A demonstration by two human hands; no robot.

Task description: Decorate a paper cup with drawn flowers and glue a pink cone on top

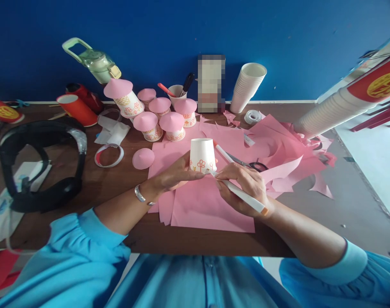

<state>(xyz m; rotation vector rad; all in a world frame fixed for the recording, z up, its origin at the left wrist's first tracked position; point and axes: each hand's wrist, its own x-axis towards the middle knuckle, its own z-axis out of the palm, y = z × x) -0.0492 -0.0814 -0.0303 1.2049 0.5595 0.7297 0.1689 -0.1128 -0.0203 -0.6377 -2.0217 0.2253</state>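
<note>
A white paper cup (202, 152), upside down, has red flowers drawn around its lower part. My left hand (179, 173) holds it from the left, with the thumb along its lower edge. In my right hand (246, 186) is a white marker pen (244, 197) with an orange end; its tip meets the cup near the rim. Pink paper sheets (211, 209) lie beneath both hands. Just right of the cup rest another marker with a red tip (223, 152) and a pair of scissors (257, 166). A loose pink paper cone (143, 158) lies to the left.
Several decorated cups with pink cone tops (172, 122) stand behind the hands. Further back are a stack of white cups (249, 87), a tape roll (252, 116) and a green bottle (97, 64). Pink scraps (285, 149) spread right; a black headset-like strap (41, 167) lies left.
</note>
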